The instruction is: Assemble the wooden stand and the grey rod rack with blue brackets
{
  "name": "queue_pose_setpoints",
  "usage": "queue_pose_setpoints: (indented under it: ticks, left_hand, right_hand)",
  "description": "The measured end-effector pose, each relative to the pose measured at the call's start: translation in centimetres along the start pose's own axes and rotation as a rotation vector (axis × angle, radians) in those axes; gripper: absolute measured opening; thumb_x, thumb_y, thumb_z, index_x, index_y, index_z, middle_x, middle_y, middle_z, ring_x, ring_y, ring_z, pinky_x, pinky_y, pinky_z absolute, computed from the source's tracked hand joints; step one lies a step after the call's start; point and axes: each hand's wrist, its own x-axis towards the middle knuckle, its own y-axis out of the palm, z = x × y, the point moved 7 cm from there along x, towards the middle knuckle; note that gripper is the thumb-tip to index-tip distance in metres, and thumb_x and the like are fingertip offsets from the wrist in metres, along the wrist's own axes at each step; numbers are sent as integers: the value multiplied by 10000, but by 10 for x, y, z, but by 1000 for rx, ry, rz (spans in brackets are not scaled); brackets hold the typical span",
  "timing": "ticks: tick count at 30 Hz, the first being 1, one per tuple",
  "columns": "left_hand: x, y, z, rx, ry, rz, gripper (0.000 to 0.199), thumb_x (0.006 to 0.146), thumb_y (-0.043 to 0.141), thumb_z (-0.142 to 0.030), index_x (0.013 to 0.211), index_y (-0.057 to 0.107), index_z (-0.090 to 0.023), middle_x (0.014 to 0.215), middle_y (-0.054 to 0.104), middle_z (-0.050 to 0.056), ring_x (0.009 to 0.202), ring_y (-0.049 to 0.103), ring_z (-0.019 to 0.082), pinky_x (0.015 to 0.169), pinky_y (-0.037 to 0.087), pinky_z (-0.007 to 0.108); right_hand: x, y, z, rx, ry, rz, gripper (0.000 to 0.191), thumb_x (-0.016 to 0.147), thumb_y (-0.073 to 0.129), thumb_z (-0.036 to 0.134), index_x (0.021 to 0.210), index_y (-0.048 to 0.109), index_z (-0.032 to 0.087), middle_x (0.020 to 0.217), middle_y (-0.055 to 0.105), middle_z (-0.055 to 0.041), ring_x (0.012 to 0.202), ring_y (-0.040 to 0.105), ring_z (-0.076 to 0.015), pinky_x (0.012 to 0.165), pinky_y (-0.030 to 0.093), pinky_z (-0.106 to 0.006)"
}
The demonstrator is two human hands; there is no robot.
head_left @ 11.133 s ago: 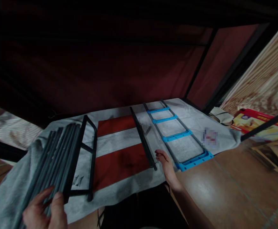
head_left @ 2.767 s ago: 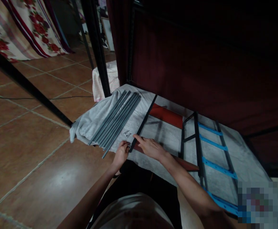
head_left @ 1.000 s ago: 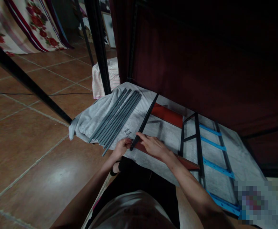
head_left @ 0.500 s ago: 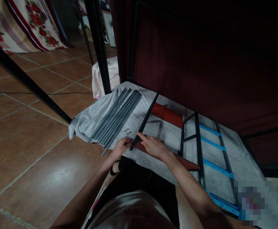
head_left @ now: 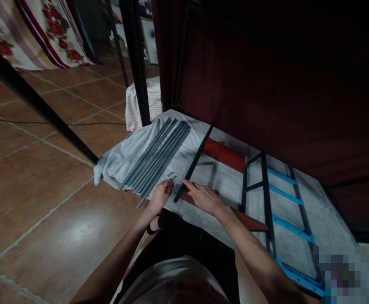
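Note:
My left hand (head_left: 162,196) is closed in a pinch just left of the near end of a black metal bar (head_left: 193,165). Whatever sits in its fingertips is too small and dark to make out. Several small dark pieces of hardware (head_left: 171,175) lie on the cloth just beyond those fingers. My right hand (head_left: 204,197) grips the bar near its close end, the index finger laid along it. Two red-brown panels, a far one (head_left: 224,155) and a near one (head_left: 249,220), join the bar to a second black frame piece (head_left: 244,185); my right hand partly covers the near panel.
Grey rods (head_left: 157,156) lie in a row on the grey cloth (head_left: 115,162) to the left. A black frame with blue crossbars (head_left: 294,228) lies to the right. Black posts (head_left: 137,63) and a dark red curtain (head_left: 250,76) stand behind.
My left hand has drawn slightly away from the bar's end, toward the small hardware. The right hand stays on the bar. The whole view has shifted a little.

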Motion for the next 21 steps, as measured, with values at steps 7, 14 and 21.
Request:
queue_pose_setpoints:
  ticks: [7,14,21]
  left_hand:
    - [22,-19,-1,195,34,-135,270,883,465,-163,1013,701,-159,961,640,105,893,615,216,843,465,301]
    - [40,1,-6,288,58,-35,181,897,494,-217,901,668,-168,925,591,95,849,571,208,779,433,290]
    - [44,8,-12,192,29,-32,113,812,532,-126,732,582,-187,819,584,68,789,557,184,738,417,274]
  right_hand:
    - [1,1,1,25,0,-4,562,1003,402,206,1548,284,281,1340,630,-80,1140,652,-229,966,491,-360]
    - [1,4,-2,38,-15,-11,573,1004,410,215,1555,266,287,1358,618,-74,1158,642,-220,982,490,-358]
    - [2,3,-1,13,-16,-11,595,1005,406,217,1565,219,290,1361,616,-86,1136,654,-229,952,490,-356]
